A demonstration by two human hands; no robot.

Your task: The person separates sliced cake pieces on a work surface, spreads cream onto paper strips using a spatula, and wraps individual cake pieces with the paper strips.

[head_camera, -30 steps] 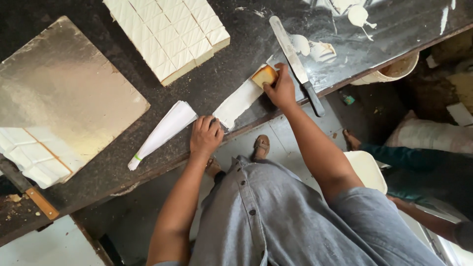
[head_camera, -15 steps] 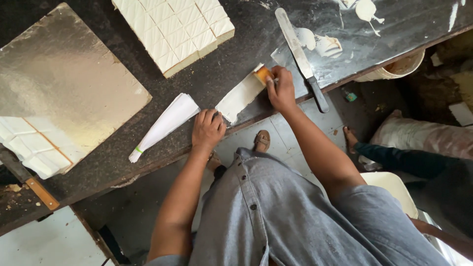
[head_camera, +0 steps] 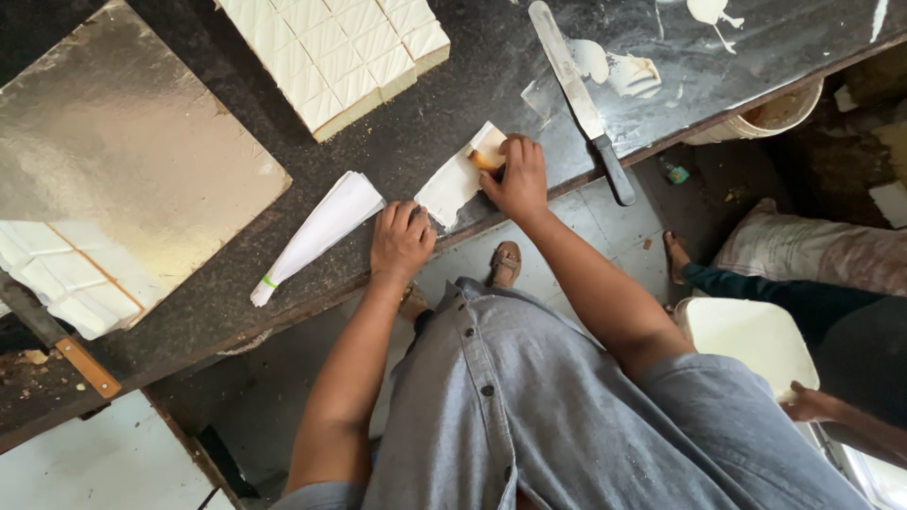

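Observation:
My left hand [head_camera: 401, 239] rests palm down on the dark counter [head_camera: 453, 104], its fingers on the near end of a white paper sheet [head_camera: 452, 187]. Beside it lies a rolled white paper cone [head_camera: 321, 231]. My right hand [head_camera: 517, 176] presses on the far end of the sheet, fingers closed around a small orange-yellow piece [head_camera: 485, 159]. Just right of that hand lies a long palette knife [head_camera: 579, 96] with a black handle.
A white iced cake cut into squares [head_camera: 335, 52] sits at the counter's far side. A gold cake board [head_camera: 123, 179] lies left, with cut white pieces [head_camera: 66, 283] and a wooden-handled knife [head_camera: 66, 345]. Cream smears [head_camera: 614, 66] dot the right. Another person's leg [head_camera: 812, 255] and a white bucket [head_camera: 751, 340] are below right.
My right hand has slid left and nearer along the paper sheet with the orange piece. My left hand stays planted on the sheet's near end.

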